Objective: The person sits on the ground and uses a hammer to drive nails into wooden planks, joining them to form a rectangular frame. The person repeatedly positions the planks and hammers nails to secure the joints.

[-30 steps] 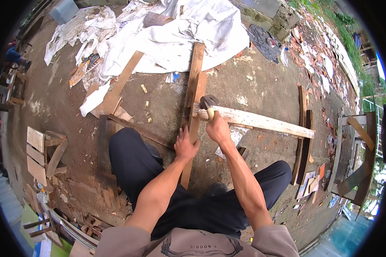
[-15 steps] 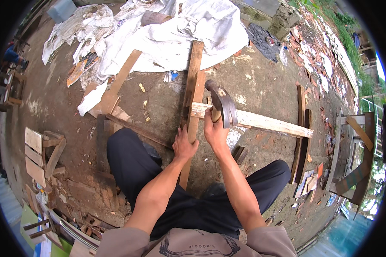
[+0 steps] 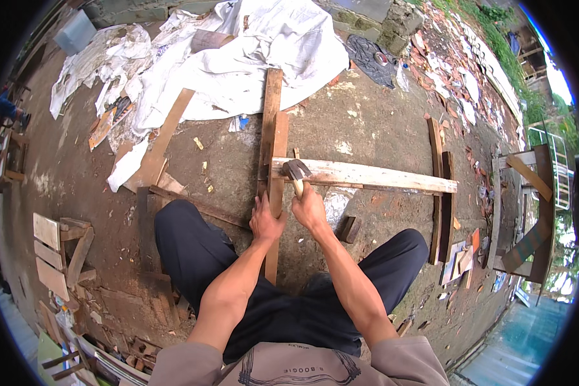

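Now the hammer point(image 3: 296, 170), raised 0.5 s ago, sits down on the pale plank point(image 3: 367, 175) at 12 o'clock of the right hand point(image 3: 310, 209), which grips its handle, while the left hand point(image 3: 267, 222) clamps the upright board point(image 3: 275, 186): 1 blow landed.

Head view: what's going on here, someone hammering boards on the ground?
Yes. A person sits on the ground over crossed boards. The right hand grips a hammer whose head rests on the pale plank where it crosses the upright board. The left hand steadies that board. A white tarp and scrap wood lie around.

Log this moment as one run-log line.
right hand: grips hammer, head on pale plank | left hand: on upright board
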Action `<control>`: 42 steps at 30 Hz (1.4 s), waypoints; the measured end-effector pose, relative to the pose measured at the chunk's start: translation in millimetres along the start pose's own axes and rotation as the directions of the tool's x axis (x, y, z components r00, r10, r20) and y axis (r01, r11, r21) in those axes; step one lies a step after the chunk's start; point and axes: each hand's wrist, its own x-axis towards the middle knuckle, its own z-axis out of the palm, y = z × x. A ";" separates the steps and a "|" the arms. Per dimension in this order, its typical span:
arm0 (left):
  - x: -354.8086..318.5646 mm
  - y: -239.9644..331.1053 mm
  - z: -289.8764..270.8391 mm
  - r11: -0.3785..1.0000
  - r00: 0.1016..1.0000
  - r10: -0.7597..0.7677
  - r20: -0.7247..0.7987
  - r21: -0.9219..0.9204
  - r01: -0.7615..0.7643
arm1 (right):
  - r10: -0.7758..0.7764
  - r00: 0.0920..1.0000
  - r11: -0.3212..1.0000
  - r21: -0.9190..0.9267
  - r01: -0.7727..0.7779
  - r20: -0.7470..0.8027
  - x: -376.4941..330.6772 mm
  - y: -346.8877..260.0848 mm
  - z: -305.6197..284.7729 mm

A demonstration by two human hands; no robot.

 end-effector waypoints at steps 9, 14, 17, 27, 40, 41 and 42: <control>2.6 -0.6 2.8 0.999 0.999 0.036 0.001 -0.032 -0.036 | 0.203 0.977 0.975 0.107 -0.195 -0.072 -58.0 37.1 8.6; 11.1 -10.2 11.1 0.999 0.999 0.035 -0.013 -0.041 -0.035 | 0.427 0.903 0.904 0.018 -0.427 -0.049 -104.8 76.0 28.0; 6.8 -4.3 8.5 0.999 0.997 0.022 0.076 -0.048 -0.018 | 0.581 0.814 0.809 -0.129 -0.573 0.026 -134.3 106.6 35.9; 10.6 -6.9 10.5 0.999 0.995 0.015 0.096 -0.029 -0.013 | 0.686 0.715 0.728 -0.143 -0.671 0.136 -196.7 125.5 56.6; 12.2 2.4 -7.7 1.000 0.983 -0.012 0.184 0.016 0.009 | 0.585 0.762 0.788 -0.417 -0.453 0.277 -167.3 143.8 51.0; 13.6 2.8 -6.8 1.000 0.984 -0.013 0.180 0.019 0.010 | 0.575 0.757 0.788 -0.459 -0.410 0.310 -164.7 142.8 43.6; 14.1 3.3 -7.1 1.000 0.984 -0.014 0.176 0.021 0.010 | 0.564 0.759 0.784 -0.500 -0.368 0.325 -162.2 140.3 39.2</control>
